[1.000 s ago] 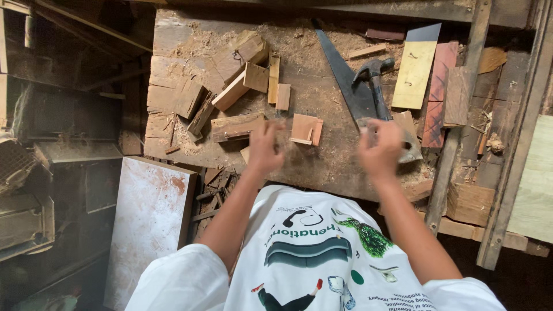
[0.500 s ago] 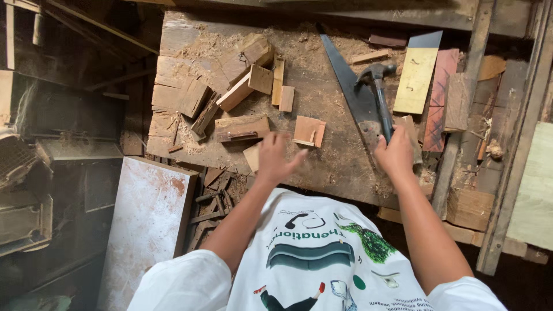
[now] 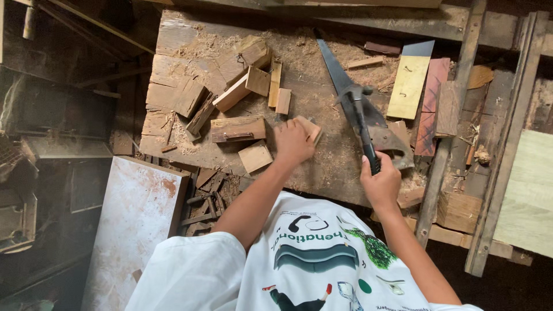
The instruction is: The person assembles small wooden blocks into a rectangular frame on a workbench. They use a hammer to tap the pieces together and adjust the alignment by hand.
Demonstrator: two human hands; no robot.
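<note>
Right hand [image 3: 380,183] now has its fingers wrapped around the black handle of the hammer [image 3: 362,124], which lies across the handsaw [image 3: 357,106] near the table's [image 3: 322,167] front edge; half a second ago that hand was only reaching the handle, and a second ago both hands hung loose and empty above the front edge. Left hand [image 3: 292,141] has moved forward too and is pressed flat, fingers together, on the small wood block [image 3: 311,129] at the middle of the table, just behind the front edge. So both hands have gone from free to engaged, one gripping the tool, one pinning the piece. Largest around them is the sawdust-strewn table itself, then the yellow board [image 3: 408,86] toward the right edge, the grooved offcut [image 3: 237,128] left of the block, and the small square scrap [image 3: 255,156] by the front edge
</note>
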